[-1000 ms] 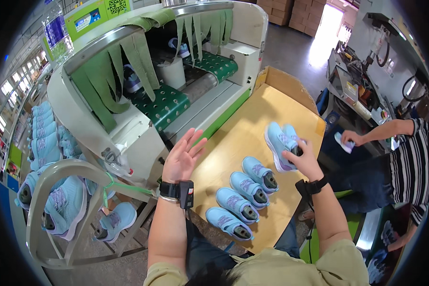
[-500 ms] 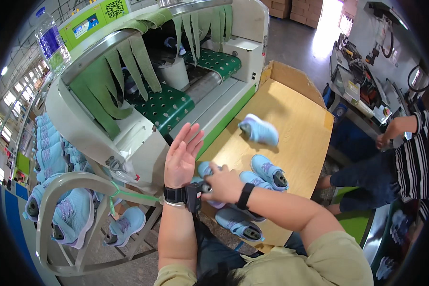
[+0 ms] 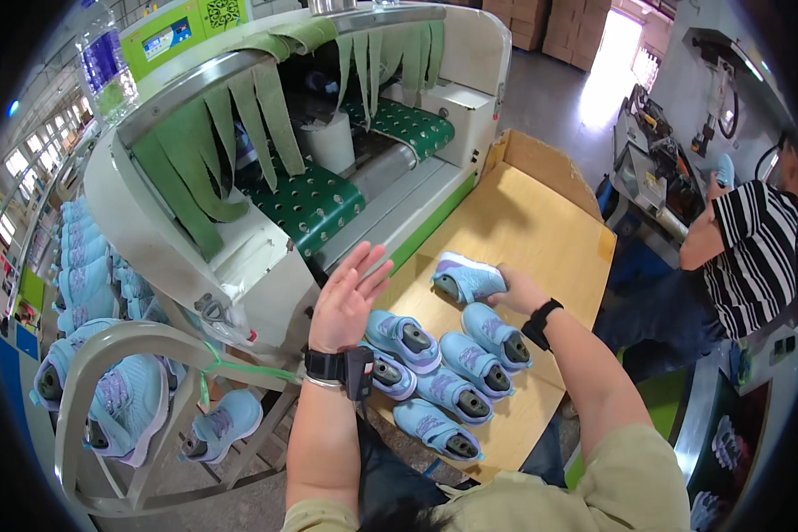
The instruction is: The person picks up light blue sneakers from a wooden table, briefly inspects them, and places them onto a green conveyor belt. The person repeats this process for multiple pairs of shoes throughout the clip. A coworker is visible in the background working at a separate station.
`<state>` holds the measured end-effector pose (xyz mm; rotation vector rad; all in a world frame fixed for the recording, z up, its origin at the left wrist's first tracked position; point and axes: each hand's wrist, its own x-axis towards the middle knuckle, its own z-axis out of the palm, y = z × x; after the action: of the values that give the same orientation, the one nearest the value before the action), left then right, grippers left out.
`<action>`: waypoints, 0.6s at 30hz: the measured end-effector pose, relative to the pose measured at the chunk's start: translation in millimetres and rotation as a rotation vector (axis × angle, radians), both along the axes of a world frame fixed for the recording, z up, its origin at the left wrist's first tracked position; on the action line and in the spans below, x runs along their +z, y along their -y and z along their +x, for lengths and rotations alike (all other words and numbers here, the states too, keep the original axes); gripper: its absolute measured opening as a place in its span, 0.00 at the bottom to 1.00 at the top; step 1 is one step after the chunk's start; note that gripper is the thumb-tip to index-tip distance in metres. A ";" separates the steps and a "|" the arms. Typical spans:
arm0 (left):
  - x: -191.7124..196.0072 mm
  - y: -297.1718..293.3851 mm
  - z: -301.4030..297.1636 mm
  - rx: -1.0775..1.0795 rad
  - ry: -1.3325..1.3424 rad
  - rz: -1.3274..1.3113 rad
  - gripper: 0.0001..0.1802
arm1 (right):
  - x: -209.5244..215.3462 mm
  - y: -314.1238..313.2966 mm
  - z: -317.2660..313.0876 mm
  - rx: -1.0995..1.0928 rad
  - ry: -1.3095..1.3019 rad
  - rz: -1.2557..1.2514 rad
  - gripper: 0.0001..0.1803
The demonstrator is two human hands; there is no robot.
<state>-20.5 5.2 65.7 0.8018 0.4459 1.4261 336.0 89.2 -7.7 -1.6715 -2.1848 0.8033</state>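
Observation:
My right hand (image 3: pixel 516 289) grips a light blue shoe (image 3: pixel 465 277) with a white sole, tipped on its side over the wooden tabletop (image 3: pixel 541 222). My left hand (image 3: pixel 350 297) hangs open, fingers spread, above the table's left edge beside the conveyor machine (image 3: pixel 275 177); it holds nothing. Just below the held shoe, several matching blue shoes (image 3: pixel 443 368) lie in a tight cluster near the table's front, each with a dark last inside. Both wrists wear black bands.
The green perforated belt (image 3: pixel 315 199) runs under hanging green strips (image 3: pixel 239 115). A rack of blue shoes (image 3: pixel 106 390) stands at lower left. A person in a striped shirt (image 3: pixel 754 257) works at a bench to the right. Cardboard walls (image 3: pixel 541 164) edge the table's far side.
My right hand moved from the near cluster to the far shoe and took hold of it, tipping it on its side. The left hand stayed raised and open, shifting slightly.

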 end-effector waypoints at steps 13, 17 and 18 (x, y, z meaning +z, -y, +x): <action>-6.2 10.6 62.7 -0.515 -0.002 -0.138 0.48 | 207.6 29.3 -83.6 0.222 -0.504 0.040 0.19; 0.5 15.6 55.3 -0.629 0.076 -0.002 0.51 | 175.9 26.2 -84.3 0.083 -1.053 -0.155 0.24; 2.4 10.9 52.4 -0.515 0.133 -0.021 0.50 | 170.7 34.9 -77.2 0.039 -1.023 -0.185 0.26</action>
<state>31.9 -5.8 68.1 0.7340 0.1347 0.9839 258.8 54.3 162.9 -0.9072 -1.4314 1.4769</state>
